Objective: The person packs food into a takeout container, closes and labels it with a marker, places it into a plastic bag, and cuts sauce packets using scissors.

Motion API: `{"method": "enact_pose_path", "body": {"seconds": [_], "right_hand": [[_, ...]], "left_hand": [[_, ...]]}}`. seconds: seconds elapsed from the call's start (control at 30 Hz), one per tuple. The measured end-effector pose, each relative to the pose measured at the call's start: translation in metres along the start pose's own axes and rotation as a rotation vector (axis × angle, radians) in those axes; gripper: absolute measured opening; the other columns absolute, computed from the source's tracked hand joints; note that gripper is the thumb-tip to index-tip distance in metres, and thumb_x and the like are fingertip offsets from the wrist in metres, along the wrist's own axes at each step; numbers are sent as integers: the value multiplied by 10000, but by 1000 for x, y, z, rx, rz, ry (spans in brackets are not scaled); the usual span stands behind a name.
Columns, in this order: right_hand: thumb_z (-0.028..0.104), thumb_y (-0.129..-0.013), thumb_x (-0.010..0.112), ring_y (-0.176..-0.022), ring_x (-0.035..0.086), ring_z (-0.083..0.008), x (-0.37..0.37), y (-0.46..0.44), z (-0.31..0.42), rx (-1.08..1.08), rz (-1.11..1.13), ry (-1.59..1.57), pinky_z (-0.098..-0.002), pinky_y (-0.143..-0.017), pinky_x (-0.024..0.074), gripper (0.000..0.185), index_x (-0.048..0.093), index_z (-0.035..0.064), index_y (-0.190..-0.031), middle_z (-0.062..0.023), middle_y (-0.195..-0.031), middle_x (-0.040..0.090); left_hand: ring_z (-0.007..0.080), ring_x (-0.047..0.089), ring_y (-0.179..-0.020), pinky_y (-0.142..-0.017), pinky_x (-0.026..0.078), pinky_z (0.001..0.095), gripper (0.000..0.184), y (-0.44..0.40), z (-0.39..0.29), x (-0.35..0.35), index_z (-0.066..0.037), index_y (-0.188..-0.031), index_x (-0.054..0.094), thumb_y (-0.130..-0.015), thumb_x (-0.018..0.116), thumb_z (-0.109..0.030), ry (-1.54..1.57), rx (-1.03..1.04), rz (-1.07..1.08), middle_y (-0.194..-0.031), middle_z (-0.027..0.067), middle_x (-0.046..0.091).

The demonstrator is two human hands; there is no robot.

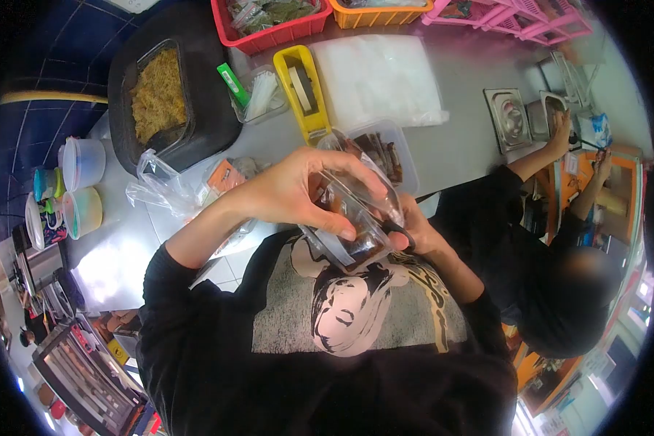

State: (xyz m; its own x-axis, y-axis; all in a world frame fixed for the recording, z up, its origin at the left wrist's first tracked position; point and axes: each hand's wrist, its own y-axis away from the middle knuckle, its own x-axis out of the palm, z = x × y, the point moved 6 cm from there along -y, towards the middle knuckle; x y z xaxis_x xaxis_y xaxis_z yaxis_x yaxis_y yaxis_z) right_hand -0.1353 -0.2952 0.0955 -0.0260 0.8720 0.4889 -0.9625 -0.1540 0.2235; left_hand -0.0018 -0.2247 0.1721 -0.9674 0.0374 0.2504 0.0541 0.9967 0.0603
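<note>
My left hand [291, 189] is curled over a small clear plastic packet of dark brown sauce [356, 243], gripping its upper part in front of my shirt. On the packet's right side, my right hand [423, 231] is closed around a black handle [402, 236] that looks like part of a pair of scissors; its blades are hidden. Just behind my hands stands a clear plastic tub [408, 163] with several similar brown packets in it. Left of my left wrist lies a clear plastic bag [167, 185], with an orange-labelled packet [225, 176] beside it.
A yellow tape dispenser [301, 94] and a stack of clear bags [378, 80] lie behind the tub. Further left is a tray [187, 109] of shredded yellowish food. Red [272, 36] and orange [378, 16] baskets line the back. At right, a co-worker [501, 218] reaches near metal pans [509, 120].
</note>
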Motion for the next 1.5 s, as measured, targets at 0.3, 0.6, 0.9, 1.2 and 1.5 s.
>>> {"method": "enact_pose_path", "body": {"seconds": [0.3,0.6,0.9,1.2,1.5], "right_hand": [[328,-739,788,-717,458,-62,12,-23,23,-40,-32,-83,-211,-618,358,470,511,28,-970,41,-756,482],[617,-624,761,-623,488,-94,-7,0,19,55,132,-82,-218,-526,356,652,485,33,-708,-12,-688,516],[115,-814,707,-899,639,-237,-16,-28,49,-319,-556,-343,-377,-800,533,282,509,-4,-975,-88,-934,592],[-9,-814,656,-741,601,-130,-5,-24,65,-476,-730,2,-266,-684,498,207,517,-3,-968,-42,-804,583],[465,-734,749,-635,474,-73,-24,19,59,-137,-175,368,-207,-540,354,518,504,10,-768,0,-705,503]], "left_hand": [[153,603,-992,-755,525,272,588,6,-3,-10,-2,-1180,560,-654,821,-24,-66,-36,9,-1180,102,566],[202,612,-934,-855,443,325,601,44,-54,-58,-23,-1039,668,-773,654,-562,-413,413,-457,-1022,101,666],[282,589,-917,-878,447,385,199,41,11,15,-84,-860,694,-703,783,-169,-769,382,-206,-884,56,629],[135,531,-1012,-822,450,293,277,38,27,-6,-44,-1020,475,-822,664,-1,-140,348,-693,-1051,91,576],[125,579,-939,-811,460,241,202,48,-20,-42,9,-1003,621,-808,657,47,-255,436,-786,-1013,87,598]]}}
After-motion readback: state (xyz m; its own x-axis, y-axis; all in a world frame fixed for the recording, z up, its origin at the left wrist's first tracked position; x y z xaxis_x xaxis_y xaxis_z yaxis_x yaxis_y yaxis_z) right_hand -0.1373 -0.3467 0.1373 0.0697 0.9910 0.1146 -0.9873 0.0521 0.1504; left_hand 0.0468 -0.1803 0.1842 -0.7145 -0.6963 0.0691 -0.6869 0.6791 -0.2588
